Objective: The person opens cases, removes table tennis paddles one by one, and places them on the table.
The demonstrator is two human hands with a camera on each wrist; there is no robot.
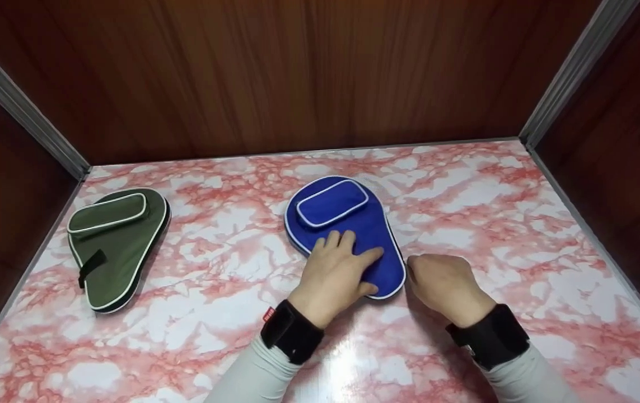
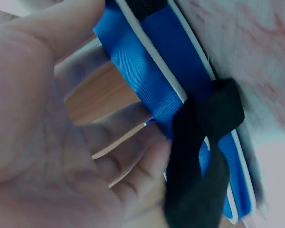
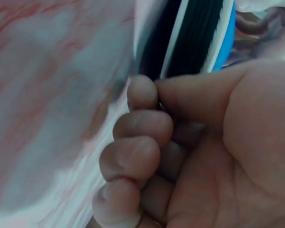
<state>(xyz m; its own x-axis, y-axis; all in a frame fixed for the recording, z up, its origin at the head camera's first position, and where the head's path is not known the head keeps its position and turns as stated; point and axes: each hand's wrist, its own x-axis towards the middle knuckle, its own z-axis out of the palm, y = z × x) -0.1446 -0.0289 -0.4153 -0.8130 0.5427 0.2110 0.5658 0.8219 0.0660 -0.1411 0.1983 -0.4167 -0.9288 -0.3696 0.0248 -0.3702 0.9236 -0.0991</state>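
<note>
A blue table tennis paddle case (image 1: 333, 202) with white piping and a raised pocket lies on the marbled tabletop. My left hand (image 1: 335, 274) rests on its lower front, fingers spread. A black strap loop (image 2: 199, 156) stands off the case's side below that palm in the left wrist view. At the case's right edge is my right hand (image 1: 445, 282), its thumb and index finger pinched together against the dark zipper (image 3: 194, 42). The pull between those fingertips is hidden. The other right fingers are curled in.
On the left lies a green paddle case (image 1: 124, 246) of the same shape, with a black strap (image 1: 92, 266) across it. Dark wood-grain panels (image 1: 308, 78) with metal edging enclose the back and both sides of the marbled tabletop (image 1: 224, 336).
</note>
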